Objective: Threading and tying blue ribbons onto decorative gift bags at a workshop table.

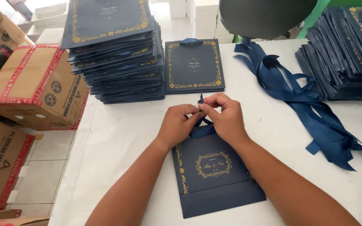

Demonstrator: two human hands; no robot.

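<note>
Left hand [177, 123] and right hand [227, 119] together at the top edge of a navy bag [214, 175] lying flat on the white surface [118, 138], near edge. Fingers of both pinched shut on a blue ribbon [200, 99], only its tip and a loop showing; knot hidden behind the hands. Bag's top edge covered too. Beyond: a single bag [194, 65], a tall stack [116, 50]. Right: loose ribbons [311, 109], another stack [348, 50] cut off by the frame. Left: cartons [34, 83], partly out of view.
</note>
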